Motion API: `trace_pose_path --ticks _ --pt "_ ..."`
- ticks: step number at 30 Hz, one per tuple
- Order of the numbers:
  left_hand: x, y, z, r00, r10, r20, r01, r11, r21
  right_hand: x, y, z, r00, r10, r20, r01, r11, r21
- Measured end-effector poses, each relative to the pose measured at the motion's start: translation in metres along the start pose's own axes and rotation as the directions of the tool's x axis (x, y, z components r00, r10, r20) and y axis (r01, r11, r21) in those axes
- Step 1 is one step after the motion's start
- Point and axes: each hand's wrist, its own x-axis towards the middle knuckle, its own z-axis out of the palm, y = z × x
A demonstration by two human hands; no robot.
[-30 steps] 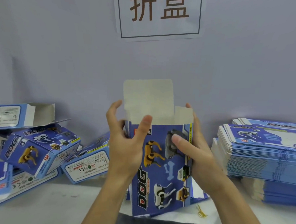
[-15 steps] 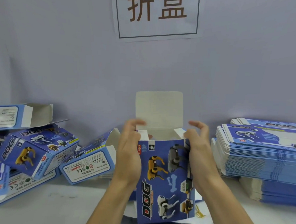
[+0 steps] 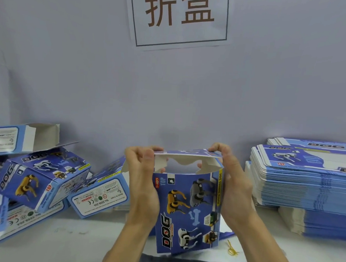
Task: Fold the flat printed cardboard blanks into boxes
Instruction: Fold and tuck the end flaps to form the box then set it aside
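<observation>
Nearest the camera, a pale table carries a small yellow rubber band just right of the box being folded. That box stands upright between both hands, printed dog face toward the person. The left hand grips its left wall, and the right hand grips the right wall — the fingers of both curl over the top lid flap, which lies nearly level across the opening; the inside still shows through the gap beneath it. To the left, finished boxes lie tumbled in a heap, one with an open end. To the right sits a tall stack of flat blanks. Behind everything — a grey-lilac wall with a paper sign.
</observation>
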Motion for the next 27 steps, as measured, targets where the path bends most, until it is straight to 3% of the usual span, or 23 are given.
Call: trace_pose_path --ticks 7,12,17,23,27 --pt "0.002 0.001 -0.009 0.986 -0.031 0.165 0.013 0.994 0.11 0.004 0.002 -0.009 0.997 0.061 0.047 -0.06 0.998 -0.025" --pt "0.001 0.004 -0.01 0.983 -0.106 0.153 0.082 0.985 0.153 0.001 0.0 -0.013 0.99 0.081 0.113 -0.076 0.996 -0.045" --pt "0.004 0.007 -0.018 0.971 -0.112 0.212 0.061 0.97 0.233 0.005 0.0 -0.018 0.983 0.103 0.152 -0.097 0.994 -0.046" --pt "0.011 0.016 -0.034 0.947 -0.238 0.217 0.174 0.945 0.277 0.005 0.003 -0.026 0.983 0.078 0.164 -0.07 0.996 -0.054" --pt "0.012 0.021 -0.032 0.944 -0.212 0.252 0.104 0.918 0.383 0.005 -0.001 -0.03 0.989 0.056 0.138 -0.041 0.993 -0.11"
